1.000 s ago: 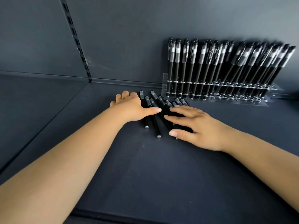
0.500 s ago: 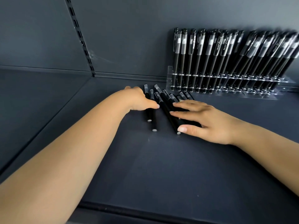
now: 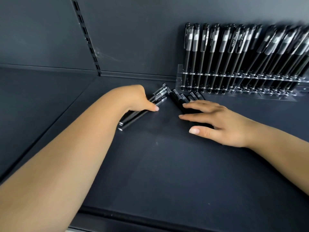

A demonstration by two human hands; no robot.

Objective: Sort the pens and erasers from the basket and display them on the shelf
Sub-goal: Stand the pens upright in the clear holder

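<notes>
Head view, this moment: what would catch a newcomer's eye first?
The clear rack packed with upright black pens at the shelf's back right. In front, the left hand grips a few loose pens, angled away from the pile under the right hand, which lies flat.

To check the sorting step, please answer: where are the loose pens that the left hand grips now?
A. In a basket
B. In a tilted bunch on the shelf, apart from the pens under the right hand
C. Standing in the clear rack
B: the left hand grips a tilted bunch of pens lying on the shelf, with a gap to those under the right hand.
</notes>
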